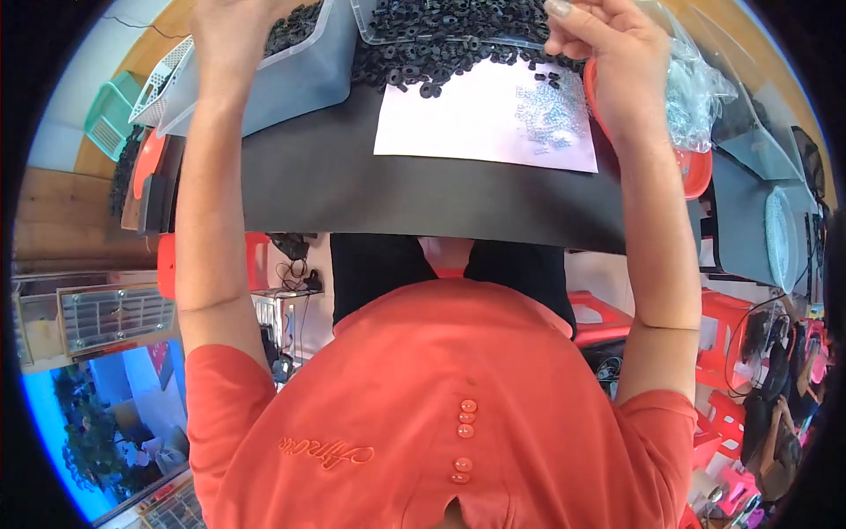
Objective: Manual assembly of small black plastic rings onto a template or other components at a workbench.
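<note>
My left hand (pixel 231 40) is at the top edge beside a grey plastic bin (pixel 304 88) holding small black parts; its fingers are cut off by the frame. Over the right side of the table, my right hand (pixel 612 44) has thumb and fingers bent together, and whatever is between them is too small to make out. Below the hands, a heap of small black ring-like parts (pixel 432 66) spills onto a white sheet (pixel 449 123). Tiny clear pieces (pixel 553 115) lie scattered on the sheet's right part, close to a few loose black parts (pixel 548 79).
A clear tray (pixel 359 19) of black parts stands at the far middle. Clear plastic bags (pixel 696 93) sit in a red basin (pixel 698 172) on the right. Left are a white basket (pixel 150 95) and a green basket (pixel 110 119). The black table (pixel 397 198) ends before my lap.
</note>
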A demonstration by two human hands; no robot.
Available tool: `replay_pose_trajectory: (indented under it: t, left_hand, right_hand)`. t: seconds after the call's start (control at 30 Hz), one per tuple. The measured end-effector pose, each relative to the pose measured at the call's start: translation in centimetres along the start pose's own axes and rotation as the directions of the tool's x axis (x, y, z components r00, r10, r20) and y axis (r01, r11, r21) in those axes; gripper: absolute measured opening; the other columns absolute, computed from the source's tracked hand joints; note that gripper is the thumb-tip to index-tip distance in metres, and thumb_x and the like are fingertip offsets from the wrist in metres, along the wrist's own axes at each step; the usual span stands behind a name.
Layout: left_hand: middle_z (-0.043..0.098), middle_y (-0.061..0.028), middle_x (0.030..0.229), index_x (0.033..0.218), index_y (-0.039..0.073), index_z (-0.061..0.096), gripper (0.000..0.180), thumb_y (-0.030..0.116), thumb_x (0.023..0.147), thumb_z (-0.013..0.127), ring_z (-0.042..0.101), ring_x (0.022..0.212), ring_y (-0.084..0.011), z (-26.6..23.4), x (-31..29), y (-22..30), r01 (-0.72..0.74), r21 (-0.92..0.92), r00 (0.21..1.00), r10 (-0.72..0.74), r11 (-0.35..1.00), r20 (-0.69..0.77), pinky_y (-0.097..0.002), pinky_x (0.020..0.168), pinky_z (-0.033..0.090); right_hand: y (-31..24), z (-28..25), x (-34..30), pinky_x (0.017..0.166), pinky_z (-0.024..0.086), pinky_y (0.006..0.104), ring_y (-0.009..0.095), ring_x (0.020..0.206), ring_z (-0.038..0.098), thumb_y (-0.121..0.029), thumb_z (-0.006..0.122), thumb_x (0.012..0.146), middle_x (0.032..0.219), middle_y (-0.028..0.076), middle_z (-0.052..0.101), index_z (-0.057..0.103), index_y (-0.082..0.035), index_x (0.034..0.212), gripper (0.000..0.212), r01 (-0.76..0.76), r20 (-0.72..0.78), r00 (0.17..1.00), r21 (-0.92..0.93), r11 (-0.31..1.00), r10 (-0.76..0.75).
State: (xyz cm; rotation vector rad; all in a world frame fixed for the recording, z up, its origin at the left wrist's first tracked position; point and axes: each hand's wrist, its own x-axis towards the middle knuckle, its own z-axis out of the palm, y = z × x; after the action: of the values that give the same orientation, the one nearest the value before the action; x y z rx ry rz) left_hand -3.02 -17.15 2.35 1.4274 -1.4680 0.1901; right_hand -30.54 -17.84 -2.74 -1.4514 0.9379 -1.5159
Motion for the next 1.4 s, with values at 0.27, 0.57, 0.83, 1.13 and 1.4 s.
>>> replay_pose_trajectory:
  t: [0.27, 0.57, 0.83, 1.13, 1.4]
  left_hand:
    - [0.058, -0.008, 0.077, 0.073, 0.007, 0.059, 0.017, 0.018, 0.066, 0.071, 0.056, 0.078, -0.0278, 11.3, -12.6, 3.4, -0.461, -0.413, 0.747, 0.595, 0.785, 0.297, -0.0405, 0.068, 0.048]
    - [0.057, -0.0109, 0.083, 0.083, 0.005, 0.058, 0.012, 0.013, 0.076, 0.065, 0.058, 0.083, -0.0282, 14.8, -16.3, 3.8, -0.4, -0.311, 0.644, 0.506, 0.862, 0.573, -0.0408, 0.069, 0.048]
    - [0.057, -0.0054, 0.07, 0.082, 0.0, 0.058, 0.02, 0.018, 0.09, 0.061, 0.049, 0.056, -0.0115, 11.8, -11.4, 2.6, 0.877, -0.464, 0.474, -0.072, 0.123, 0.878, -0.0239, 0.047, 0.035]
    - [0.058, -0.0034, 0.069, 0.085, 0.001, 0.065, 0.022, 0.024, 0.083, 0.068, 0.054, 0.062, -0.0133, 9.6, -9.4, -1.1, 0.493, -0.304, 0.731, -0.199, 0.815, 0.652, -0.0269, 0.055, 0.042]
    - [0.057, -0.009, 0.085, 0.09, 0.002, 0.066, 0.02, 0.014, 0.075, 0.07, 0.06, 0.087, -0.026, 10.8, -11.4, -5.0, -0.412, 0.066, 0.77, 0.308, 0.909, 0.559, -0.0367, 0.072, 0.05]
  right_hand:
    - [1.5, -2.5, 0.3, 0.051, 0.044, 0.0205, 0.011, 0.054, 0.054, 0.001, 0.061, 0.081, 0.067, 0.006, 0.059, 0.06, 0.003, 0.093, 0.012, -0.003, 0.012, 1.0, 0.305, 0.952, -0.001]
    - [4.5, -4.0, -1.0, 0.053, 0.037, 0.0176, 0.006, 0.06, 0.054, -0.008, 0.062, 0.084, 0.069, 0.001, 0.059, 0.065, 0.001, 0.098, 0.017, -0.166, 0.148, 0.971, -0.133, 0.977, 0.185]
    - [5.6, -1.7, -1.7, 0.06, 0.042, 0.0194, 0.004, 0.067, 0.053, -0.007, 0.064, 0.081, 0.074, 0.001, 0.063, 0.068, 0.001, 0.096, 0.017, -0.092, 0.394, 0.909, -0.129, 0.987, 0.136]
    - [6.9, 1.3, 0.3, 0.059, 0.043, 0.0195, 0.005, 0.065, 0.055, -0.008, 0.064, 0.084, 0.073, 0.0, 0.062, 0.068, -0.001, 0.094, 0.013, 0.026, 0.35, 0.936, -0.138, 0.99, 0.024]
    - [8.8, 0.8, -0.1, 0.052, 0.044, 0.0196, 0.006, 0.056, 0.053, -0.008, 0.066, 0.081, 0.067, 0.0, 0.059, 0.068, -0.001, 0.088, 0.01, -0.208, 0.331, 0.916, -0.098, 0.973, 0.229]
